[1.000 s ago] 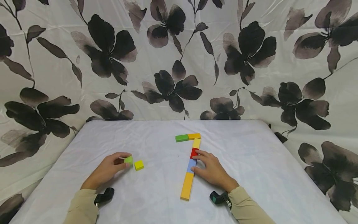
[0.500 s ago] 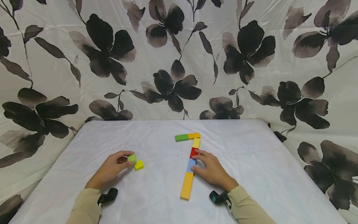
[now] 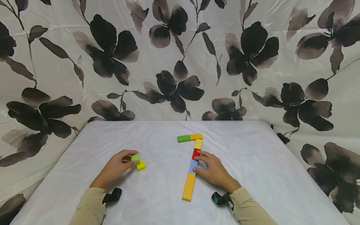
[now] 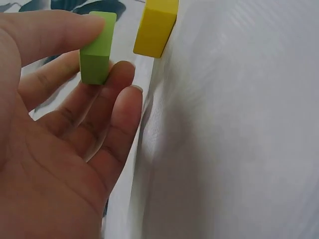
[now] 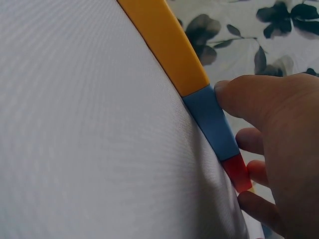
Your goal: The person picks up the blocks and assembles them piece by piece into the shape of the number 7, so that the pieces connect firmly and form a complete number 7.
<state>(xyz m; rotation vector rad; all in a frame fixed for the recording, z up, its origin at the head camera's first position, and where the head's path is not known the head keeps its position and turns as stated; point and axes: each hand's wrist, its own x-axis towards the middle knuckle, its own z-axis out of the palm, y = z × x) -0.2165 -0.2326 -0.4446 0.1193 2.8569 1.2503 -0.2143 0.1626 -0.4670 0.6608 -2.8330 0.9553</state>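
My left hand (image 3: 113,167) pinches a light green block (image 3: 135,157) between thumb and fingers. Close over the yellow block (image 3: 141,166), the green one overlaps its far left corner in the head view; a gap shows between them in the left wrist view. My right hand (image 3: 215,172) rests at the right side of a line of blocks, with its thumb at the blue block (image 5: 212,122) and fingertips by the red block (image 5: 238,172). A long orange block (image 3: 188,187) forms the near end of that line.
Beyond the red block lies a pale yellow block (image 3: 198,143). An orange block (image 3: 196,137) and a darker green block (image 3: 184,138) run left from the line's far end. White cloth covers the table (image 3: 163,200); a floral curtain (image 3: 180,62) hangs behind it.
My left hand has moved right with the light green block, from beside the yellow block to over its edge. The right hand and the line of blocks have stayed put.
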